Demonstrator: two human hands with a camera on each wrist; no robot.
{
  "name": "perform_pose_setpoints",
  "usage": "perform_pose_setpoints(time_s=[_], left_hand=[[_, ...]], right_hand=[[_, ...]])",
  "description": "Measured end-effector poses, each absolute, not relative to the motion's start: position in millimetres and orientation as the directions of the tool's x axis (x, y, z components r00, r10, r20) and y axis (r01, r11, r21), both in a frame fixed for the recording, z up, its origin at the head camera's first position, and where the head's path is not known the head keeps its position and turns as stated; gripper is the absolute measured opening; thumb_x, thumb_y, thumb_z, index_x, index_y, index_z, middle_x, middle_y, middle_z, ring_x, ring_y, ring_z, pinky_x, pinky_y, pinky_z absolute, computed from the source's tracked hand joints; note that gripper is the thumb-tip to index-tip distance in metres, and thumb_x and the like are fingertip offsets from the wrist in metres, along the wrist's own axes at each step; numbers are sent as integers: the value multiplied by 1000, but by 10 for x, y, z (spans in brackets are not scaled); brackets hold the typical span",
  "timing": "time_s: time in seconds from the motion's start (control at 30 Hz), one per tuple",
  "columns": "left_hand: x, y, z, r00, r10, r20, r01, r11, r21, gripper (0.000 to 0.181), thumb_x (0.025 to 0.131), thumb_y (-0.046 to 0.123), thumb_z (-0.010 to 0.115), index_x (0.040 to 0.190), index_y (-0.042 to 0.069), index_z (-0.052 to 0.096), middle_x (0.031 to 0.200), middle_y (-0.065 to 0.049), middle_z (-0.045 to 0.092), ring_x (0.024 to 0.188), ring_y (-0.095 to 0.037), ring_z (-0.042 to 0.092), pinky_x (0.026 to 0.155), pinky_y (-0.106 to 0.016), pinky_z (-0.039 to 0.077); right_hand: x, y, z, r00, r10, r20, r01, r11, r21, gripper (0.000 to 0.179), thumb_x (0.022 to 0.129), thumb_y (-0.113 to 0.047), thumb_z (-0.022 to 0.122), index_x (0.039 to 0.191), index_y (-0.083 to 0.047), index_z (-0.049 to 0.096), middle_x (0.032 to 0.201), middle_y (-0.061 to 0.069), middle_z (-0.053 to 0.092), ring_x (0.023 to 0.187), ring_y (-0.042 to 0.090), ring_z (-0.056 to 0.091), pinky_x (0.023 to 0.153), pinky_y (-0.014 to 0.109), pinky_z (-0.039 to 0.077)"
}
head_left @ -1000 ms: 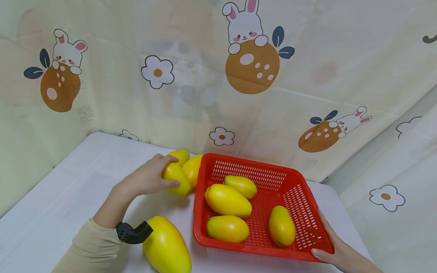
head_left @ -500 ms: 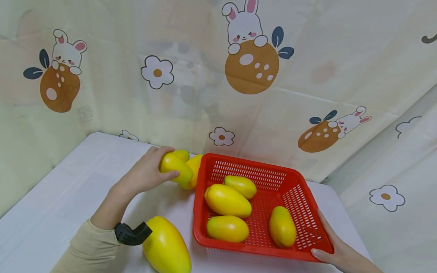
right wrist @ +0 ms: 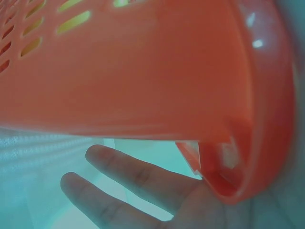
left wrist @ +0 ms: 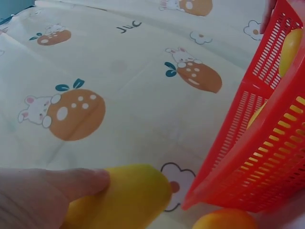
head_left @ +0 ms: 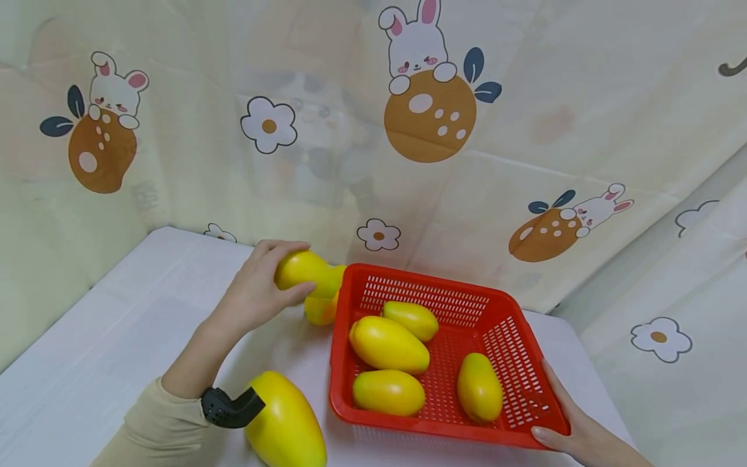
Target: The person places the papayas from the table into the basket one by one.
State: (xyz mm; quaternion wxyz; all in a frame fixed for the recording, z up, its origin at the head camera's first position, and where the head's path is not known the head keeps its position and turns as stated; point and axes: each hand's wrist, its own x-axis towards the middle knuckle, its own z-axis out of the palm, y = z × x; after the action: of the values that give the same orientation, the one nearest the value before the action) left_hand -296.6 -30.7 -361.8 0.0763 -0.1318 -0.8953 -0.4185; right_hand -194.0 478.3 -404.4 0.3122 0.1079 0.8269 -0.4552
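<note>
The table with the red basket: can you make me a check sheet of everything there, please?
Surface: white table.
Job's things: red basket with four yellow fruits inside; big yellow fruit at the front left; at least one other fruit by the basket's left side.
Clutter: nothing seen.
Hands: left hand grips a fruit; right hand holds the basket's near right corner.
Cables: nothing seen.
Surroundings: pale cloth printed with rabbits and flowers; black gadget on the left wrist.

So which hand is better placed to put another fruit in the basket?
Likely the left hand: it grips a yellow fruit just outside the red basket, while the right hand touches the basket's near-right corner.
</note>
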Motion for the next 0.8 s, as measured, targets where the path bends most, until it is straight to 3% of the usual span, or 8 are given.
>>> perform_pose_setpoints(time_s=[0.23,0.47,0.8], left_hand=[[-2947,-235,-3605,-930,176,322,364,557,746,53,86,27,68,135,22,49,139,-10,38,110,-27,52,83,-39,56],[-2940,-191,-3622,-921,221,321,389,521,760,46,91,24,61,136,24,50,138,-8,40,111,-26,53,83,-37,57],[-2888,-96,-3616,-887,305,347,454,438,776,50,88,26,68,134,21,49,135,-5,42,107,-22,54,77,-30,57]], right_hand=[[-1929,4774,-4057,-784,-95,-614,465,565,-681,95,94,-39,51,134,-53,-34,151,23,12,113,22,45,86,43,55],[-1931,4767,-4058,-782,-99,-616,472,551,-688,93,95,-39,51,132,-58,-32,152,22,10,113,22,46,87,43,55],[-1934,4780,-4056,-785,-83,-614,462,581,-670,96,94,-40,52,135,-52,-34,151,24,11,112,22,46,85,43,55]])
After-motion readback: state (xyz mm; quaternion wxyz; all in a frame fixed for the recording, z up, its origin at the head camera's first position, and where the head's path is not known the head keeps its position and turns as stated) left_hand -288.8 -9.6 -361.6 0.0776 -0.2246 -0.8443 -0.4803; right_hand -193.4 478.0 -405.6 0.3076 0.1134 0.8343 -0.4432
